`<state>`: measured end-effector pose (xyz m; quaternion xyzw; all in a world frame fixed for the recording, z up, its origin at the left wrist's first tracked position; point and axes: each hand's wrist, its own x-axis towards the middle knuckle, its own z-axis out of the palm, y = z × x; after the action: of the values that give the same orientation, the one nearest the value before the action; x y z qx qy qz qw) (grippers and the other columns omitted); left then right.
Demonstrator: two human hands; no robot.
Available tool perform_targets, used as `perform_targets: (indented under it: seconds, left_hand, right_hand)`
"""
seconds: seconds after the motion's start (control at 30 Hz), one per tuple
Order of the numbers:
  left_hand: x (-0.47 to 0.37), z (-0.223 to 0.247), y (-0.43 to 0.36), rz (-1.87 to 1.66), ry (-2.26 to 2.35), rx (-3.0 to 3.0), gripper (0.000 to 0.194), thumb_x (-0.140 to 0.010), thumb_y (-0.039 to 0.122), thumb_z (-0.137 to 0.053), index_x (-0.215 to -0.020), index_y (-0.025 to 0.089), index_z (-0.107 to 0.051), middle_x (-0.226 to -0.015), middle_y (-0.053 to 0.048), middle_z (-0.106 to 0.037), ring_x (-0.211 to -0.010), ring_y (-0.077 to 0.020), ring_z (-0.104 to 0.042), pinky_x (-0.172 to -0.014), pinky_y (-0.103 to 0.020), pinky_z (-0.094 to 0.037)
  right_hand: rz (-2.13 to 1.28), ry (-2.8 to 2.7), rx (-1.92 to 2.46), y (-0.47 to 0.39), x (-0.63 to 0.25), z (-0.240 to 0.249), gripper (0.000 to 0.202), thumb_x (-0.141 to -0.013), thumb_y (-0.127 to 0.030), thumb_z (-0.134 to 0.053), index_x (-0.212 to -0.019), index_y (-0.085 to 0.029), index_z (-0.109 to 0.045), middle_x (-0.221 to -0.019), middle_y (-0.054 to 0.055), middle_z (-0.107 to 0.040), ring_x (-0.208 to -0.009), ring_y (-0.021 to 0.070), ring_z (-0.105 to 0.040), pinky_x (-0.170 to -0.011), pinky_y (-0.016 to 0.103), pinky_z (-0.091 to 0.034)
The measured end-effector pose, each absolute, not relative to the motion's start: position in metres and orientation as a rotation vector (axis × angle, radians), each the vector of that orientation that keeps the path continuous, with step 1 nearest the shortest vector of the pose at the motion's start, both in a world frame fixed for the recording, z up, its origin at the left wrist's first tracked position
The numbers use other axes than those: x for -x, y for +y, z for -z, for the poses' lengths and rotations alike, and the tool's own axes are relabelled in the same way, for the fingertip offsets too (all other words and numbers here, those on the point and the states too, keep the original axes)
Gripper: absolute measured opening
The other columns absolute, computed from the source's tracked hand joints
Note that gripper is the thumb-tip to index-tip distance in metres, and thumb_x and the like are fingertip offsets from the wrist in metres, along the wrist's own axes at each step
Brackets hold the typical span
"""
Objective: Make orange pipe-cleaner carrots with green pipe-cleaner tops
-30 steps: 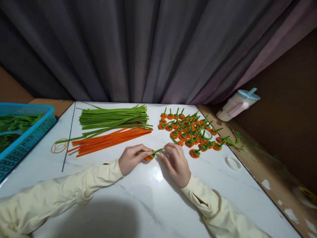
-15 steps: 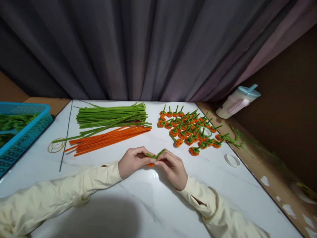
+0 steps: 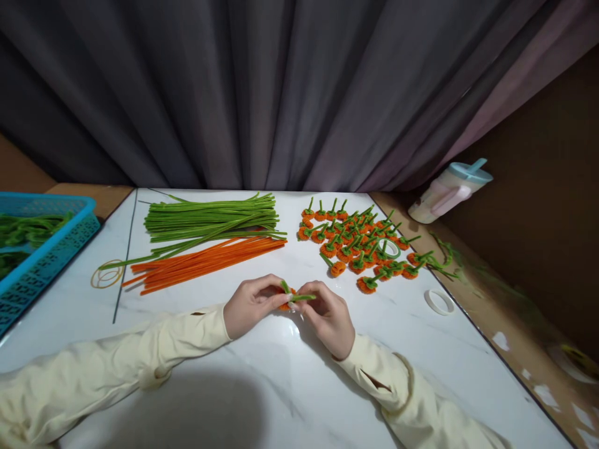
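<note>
Between the fingertips of my left hand (image 3: 249,307) is a small orange pipe-cleaner pumpkin (image 3: 284,306), partly hidden by the fingers. A green pipe cleaner (image 3: 304,297) comes out of its top, one end pointing up and the other lying toward the right. My right hand (image 3: 330,319) is closed in a pinch at that right-hand end, its thumb close to the pumpkin. Beyond the hands lie a bundle of orange pipe cleaners (image 3: 210,262) and a bundle of green pipe cleaners (image 3: 210,217). Several finished-looking pumpkins (image 3: 346,251) with green stems cover the table at the back right.
A blue basket (image 3: 56,246) with green pieces stands at the left, near some rubber bands (image 3: 107,274). Tape rolls (image 3: 438,302) lie at the right, one among the pumpkins. A lidded cup (image 3: 447,193) stands at the back right, before a grey curtain (image 3: 262,93).
The green ends have turned: the right one has swung down to nearly level, and the left one now points more upright. Both hands stay almost in place.
</note>
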<state>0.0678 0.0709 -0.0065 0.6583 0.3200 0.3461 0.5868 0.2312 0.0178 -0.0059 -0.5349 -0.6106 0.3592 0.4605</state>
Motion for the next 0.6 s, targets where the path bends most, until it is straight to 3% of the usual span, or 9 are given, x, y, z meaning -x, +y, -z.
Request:
perform_targets:
  seconds: [0.23,0.33,0.6]
  left_hand:
    - [-0.0633,0.004,0.0699,-1.017,0.642,-1.951,0.007,-0.08,0.017,-0.054,-0.085,0.014,-0.058,-0.083,-0.006,-0.061,-0.077,-0.0137,-0.058,-0.069,-0.024,-0.049]
    - [-0.0614,0.0041,0.0712,-1.104,0.553,-2.143,0.012,-0.082,0.01,-0.05,-0.09,0.016,-0.058,-0.087,-0.007,-0.059,-0.08,-0.0132,-0.057,-0.071,-0.024,-0.048]
    - [-0.0591,0.0066,0.072,-1.102,0.521,-2.27,0.016,-0.082,0.008,-0.048,-0.093,0.015,-0.058,-0.09,-0.01,-0.059,-0.081,-0.0136,-0.059,-0.07,-0.022,-0.049]
  right_hand:
    - [-1.182,-1.391,1.318,0.0167,-0.2316,-0.0016,0.017,-0.076,-0.034,-0.058,-0.074,-0.017,-0.056,-0.055,-0.002,-0.054,-0.043,0.0073,-0.045,-0.041,0.02,-0.038]
    - [-1.376,-1.238,1.266,0.0169,-0.2289,-0.0038,0.022,-0.075,-0.037,-0.059,-0.079,-0.016,-0.056,-0.051,-0.003,-0.053,-0.037,0.0072,-0.045,-0.034,0.019,-0.038]
    - [-1.649,-0.963,1.174,0.0181,-0.2238,-0.0029,0.035,-0.065,-0.041,-0.065,-0.081,-0.013,-0.053,-0.061,0.002,-0.06,-0.042,0.0117,-0.055,-0.029,0.021,-0.044]
